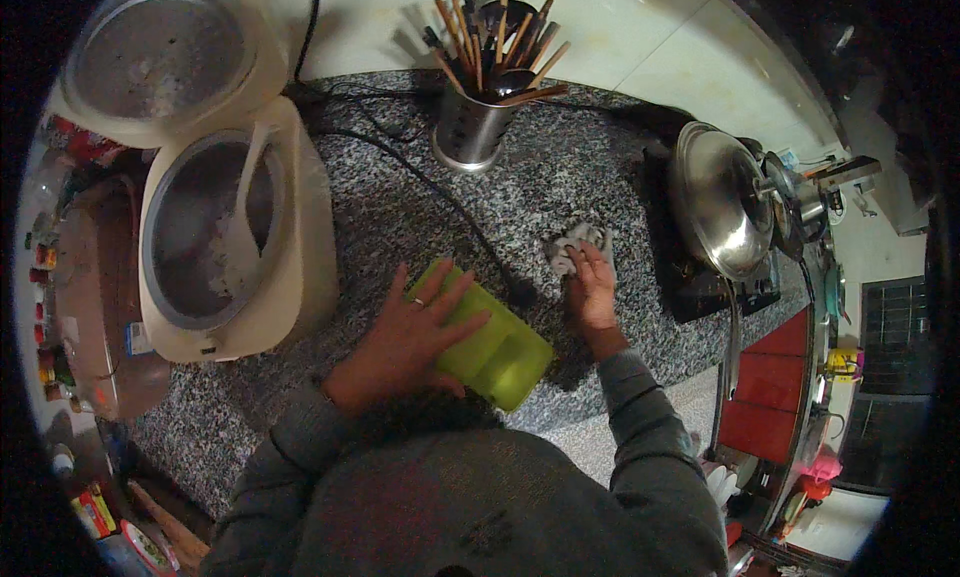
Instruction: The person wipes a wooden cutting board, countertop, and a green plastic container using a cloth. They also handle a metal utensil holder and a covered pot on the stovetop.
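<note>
My left hand (409, 344), with a ring on one finger, lies spread over the left part of a green plastic container (514, 355) on the speckled granite countertop (382, 209). Its fingers are apart, and they cover much of that end. To the right, my right hand (594, 284) presses a crumpled whitish cloth (564, 256) against the counter, fingertips bent onto it. A black cable (450, 194) runs across the stone between the container and the cloth, ending in a dark plug-like end close to the container.
On the left an open rice cooker (319, 277) holds a white rice paddle (241, 239) and some rice. A perforated steel holder (469, 130) with chopsticks and ladles stands at the back. At right, a lidded pan (720, 202) sits on a black cooktop (679, 292), its handle (733, 344) pointing towards me.
</note>
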Action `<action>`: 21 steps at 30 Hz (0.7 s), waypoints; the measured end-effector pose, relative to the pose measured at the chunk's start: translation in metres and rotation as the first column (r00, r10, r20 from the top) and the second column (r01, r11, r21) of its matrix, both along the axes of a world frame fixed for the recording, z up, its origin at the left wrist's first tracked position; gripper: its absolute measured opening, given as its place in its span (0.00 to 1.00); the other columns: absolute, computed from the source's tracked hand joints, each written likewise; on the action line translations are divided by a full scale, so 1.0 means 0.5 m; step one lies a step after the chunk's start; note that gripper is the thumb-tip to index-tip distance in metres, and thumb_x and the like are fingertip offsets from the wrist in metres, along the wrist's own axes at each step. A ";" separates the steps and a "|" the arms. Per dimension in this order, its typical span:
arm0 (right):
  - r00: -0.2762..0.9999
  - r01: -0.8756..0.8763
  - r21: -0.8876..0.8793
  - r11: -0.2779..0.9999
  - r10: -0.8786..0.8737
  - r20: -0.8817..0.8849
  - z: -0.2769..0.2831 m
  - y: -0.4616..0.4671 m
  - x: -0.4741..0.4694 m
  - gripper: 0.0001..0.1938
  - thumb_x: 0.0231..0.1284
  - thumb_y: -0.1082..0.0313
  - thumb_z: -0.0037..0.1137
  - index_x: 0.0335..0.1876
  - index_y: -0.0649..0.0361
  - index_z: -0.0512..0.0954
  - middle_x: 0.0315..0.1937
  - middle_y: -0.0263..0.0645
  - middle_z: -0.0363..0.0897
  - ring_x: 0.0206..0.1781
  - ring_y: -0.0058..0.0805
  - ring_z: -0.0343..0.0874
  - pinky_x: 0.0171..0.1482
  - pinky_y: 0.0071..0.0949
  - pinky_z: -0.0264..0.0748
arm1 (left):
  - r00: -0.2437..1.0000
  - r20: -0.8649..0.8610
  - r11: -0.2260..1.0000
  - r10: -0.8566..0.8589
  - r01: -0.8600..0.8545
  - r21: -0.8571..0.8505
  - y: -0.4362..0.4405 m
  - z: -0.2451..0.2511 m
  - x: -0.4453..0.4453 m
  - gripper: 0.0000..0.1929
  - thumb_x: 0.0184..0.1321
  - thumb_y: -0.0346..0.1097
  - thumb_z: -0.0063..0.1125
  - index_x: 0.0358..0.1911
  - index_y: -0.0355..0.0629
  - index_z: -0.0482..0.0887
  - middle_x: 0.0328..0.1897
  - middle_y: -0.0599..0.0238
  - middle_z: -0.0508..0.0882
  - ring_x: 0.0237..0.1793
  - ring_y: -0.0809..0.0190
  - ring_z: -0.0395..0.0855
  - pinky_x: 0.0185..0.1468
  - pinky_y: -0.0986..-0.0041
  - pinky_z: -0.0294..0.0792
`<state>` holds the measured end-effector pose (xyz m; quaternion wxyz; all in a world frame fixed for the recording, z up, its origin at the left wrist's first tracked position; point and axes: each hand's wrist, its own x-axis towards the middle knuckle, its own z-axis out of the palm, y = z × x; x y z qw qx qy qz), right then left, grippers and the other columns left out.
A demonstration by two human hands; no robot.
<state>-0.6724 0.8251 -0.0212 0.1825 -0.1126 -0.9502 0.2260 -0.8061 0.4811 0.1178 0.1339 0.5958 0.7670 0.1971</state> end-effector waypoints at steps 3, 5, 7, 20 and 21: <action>0.985 0.105 0.299 0.948 -0.141 0.101 0.033 -0.034 0.040 0.22 0.61 0.60 0.58 0.62 0.48 0.76 0.64 0.43 0.71 0.65 0.47 0.68 0.65 0.41 0.65 | 1.000 0.023 1.000 0.019 -0.018 -0.019 -0.032 0.005 0.010 0.52 0.35 0.59 0.75 0.71 0.62 0.66 0.80 0.49 0.52 0.79 0.35 0.42 0.74 0.33 0.41; 0.946 0.095 0.438 0.894 -0.219 0.241 0.102 -0.073 0.039 0.23 0.60 0.56 0.60 0.61 0.49 0.76 0.63 0.43 0.72 0.65 0.45 0.69 0.64 0.42 0.66 | 0.999 0.015 0.999 0.045 -0.045 -0.008 -0.050 0.000 0.020 0.52 0.34 0.56 0.76 0.71 0.62 0.65 0.80 0.49 0.52 0.79 0.35 0.42 0.74 0.34 0.44; 0.975 0.060 0.467 0.882 -0.152 0.161 0.141 -0.099 0.026 0.22 0.57 0.55 0.64 0.58 0.50 0.78 0.59 0.41 0.75 0.59 0.45 0.74 0.60 0.43 0.69 | 0.998 -0.016 0.998 0.061 -0.061 0.004 -0.056 -0.009 0.032 0.52 0.34 0.52 0.78 0.71 0.62 0.65 0.80 0.50 0.52 0.79 0.35 0.43 0.74 0.36 0.46; 0.928 -0.361 -0.016 0.933 0.360 0.099 0.063 -0.224 -0.272 0.22 0.55 0.68 0.60 0.58 0.60 0.73 0.47 0.53 0.79 0.48 0.56 0.78 0.51 0.48 0.76 | 0.964 -0.148 0.975 0.221 -0.223 0.004 -0.077 -0.028 0.066 0.47 0.40 0.52 0.75 0.70 0.63 0.67 0.78 0.49 0.56 0.78 0.35 0.46 0.69 0.34 0.53; 0.936 -0.347 -0.031 0.937 0.349 0.041 0.067 -0.234 -0.298 0.25 0.56 0.69 0.60 0.61 0.59 0.71 0.48 0.54 0.78 0.48 0.57 0.78 0.50 0.48 0.76 | 0.956 -0.156 0.969 0.248 -0.245 0.040 -0.079 -0.035 0.069 0.46 0.39 0.50 0.76 0.69 0.62 0.69 0.77 0.47 0.57 0.77 0.35 0.47 0.68 0.34 0.54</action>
